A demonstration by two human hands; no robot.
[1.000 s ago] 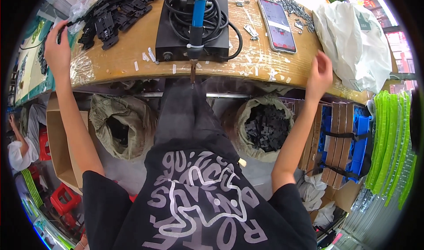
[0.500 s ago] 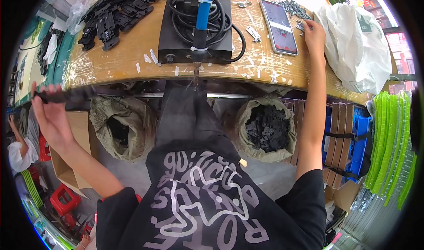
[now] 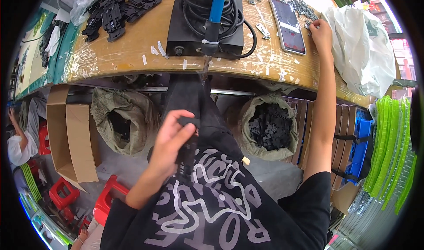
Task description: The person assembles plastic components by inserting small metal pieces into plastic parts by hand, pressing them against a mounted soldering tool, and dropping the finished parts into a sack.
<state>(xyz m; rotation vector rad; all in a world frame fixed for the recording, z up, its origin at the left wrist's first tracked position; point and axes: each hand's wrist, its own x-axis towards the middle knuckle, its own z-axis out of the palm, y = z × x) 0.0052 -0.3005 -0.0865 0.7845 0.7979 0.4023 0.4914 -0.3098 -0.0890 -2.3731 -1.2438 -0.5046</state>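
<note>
My left hand (image 3: pixel 172 135) is closed around a long black plastic part (image 3: pixel 187 155), slightly blurred, held over my lap in front of my shirt. On the bench to the right, the fingers of my right hand (image 3: pixel 321 32) are pinched around a small metal part (image 3: pixel 308 24), partly covered by the fingertips. A pile of similar small metal parts (image 3: pixel 302 8) lies just beyond that hand. Between the hands, a blue and black tool (image 3: pixel 217 10) with a metal tip hangs in front of a black box (image 3: pixel 175 37) with coiled black cable.
A phone (image 3: pixel 289 27) lies left of my right hand, a white plastic bag (image 3: pixel 364 51) right of it. Black plastic parts (image 3: pixel 115 18) are heaped at the bench's far left. Below the edge stand two sacks (image 3: pixel 104 104) (image 3: pixel 289 148), a cardboard box (image 3: pixel 84 139) and red stools (image 3: pixel 108 197).
My left hand has swung from the far left in to my lap, carrying the black plastic part. My right hand stays by the metal pile. The view has shifted slightly.
</note>
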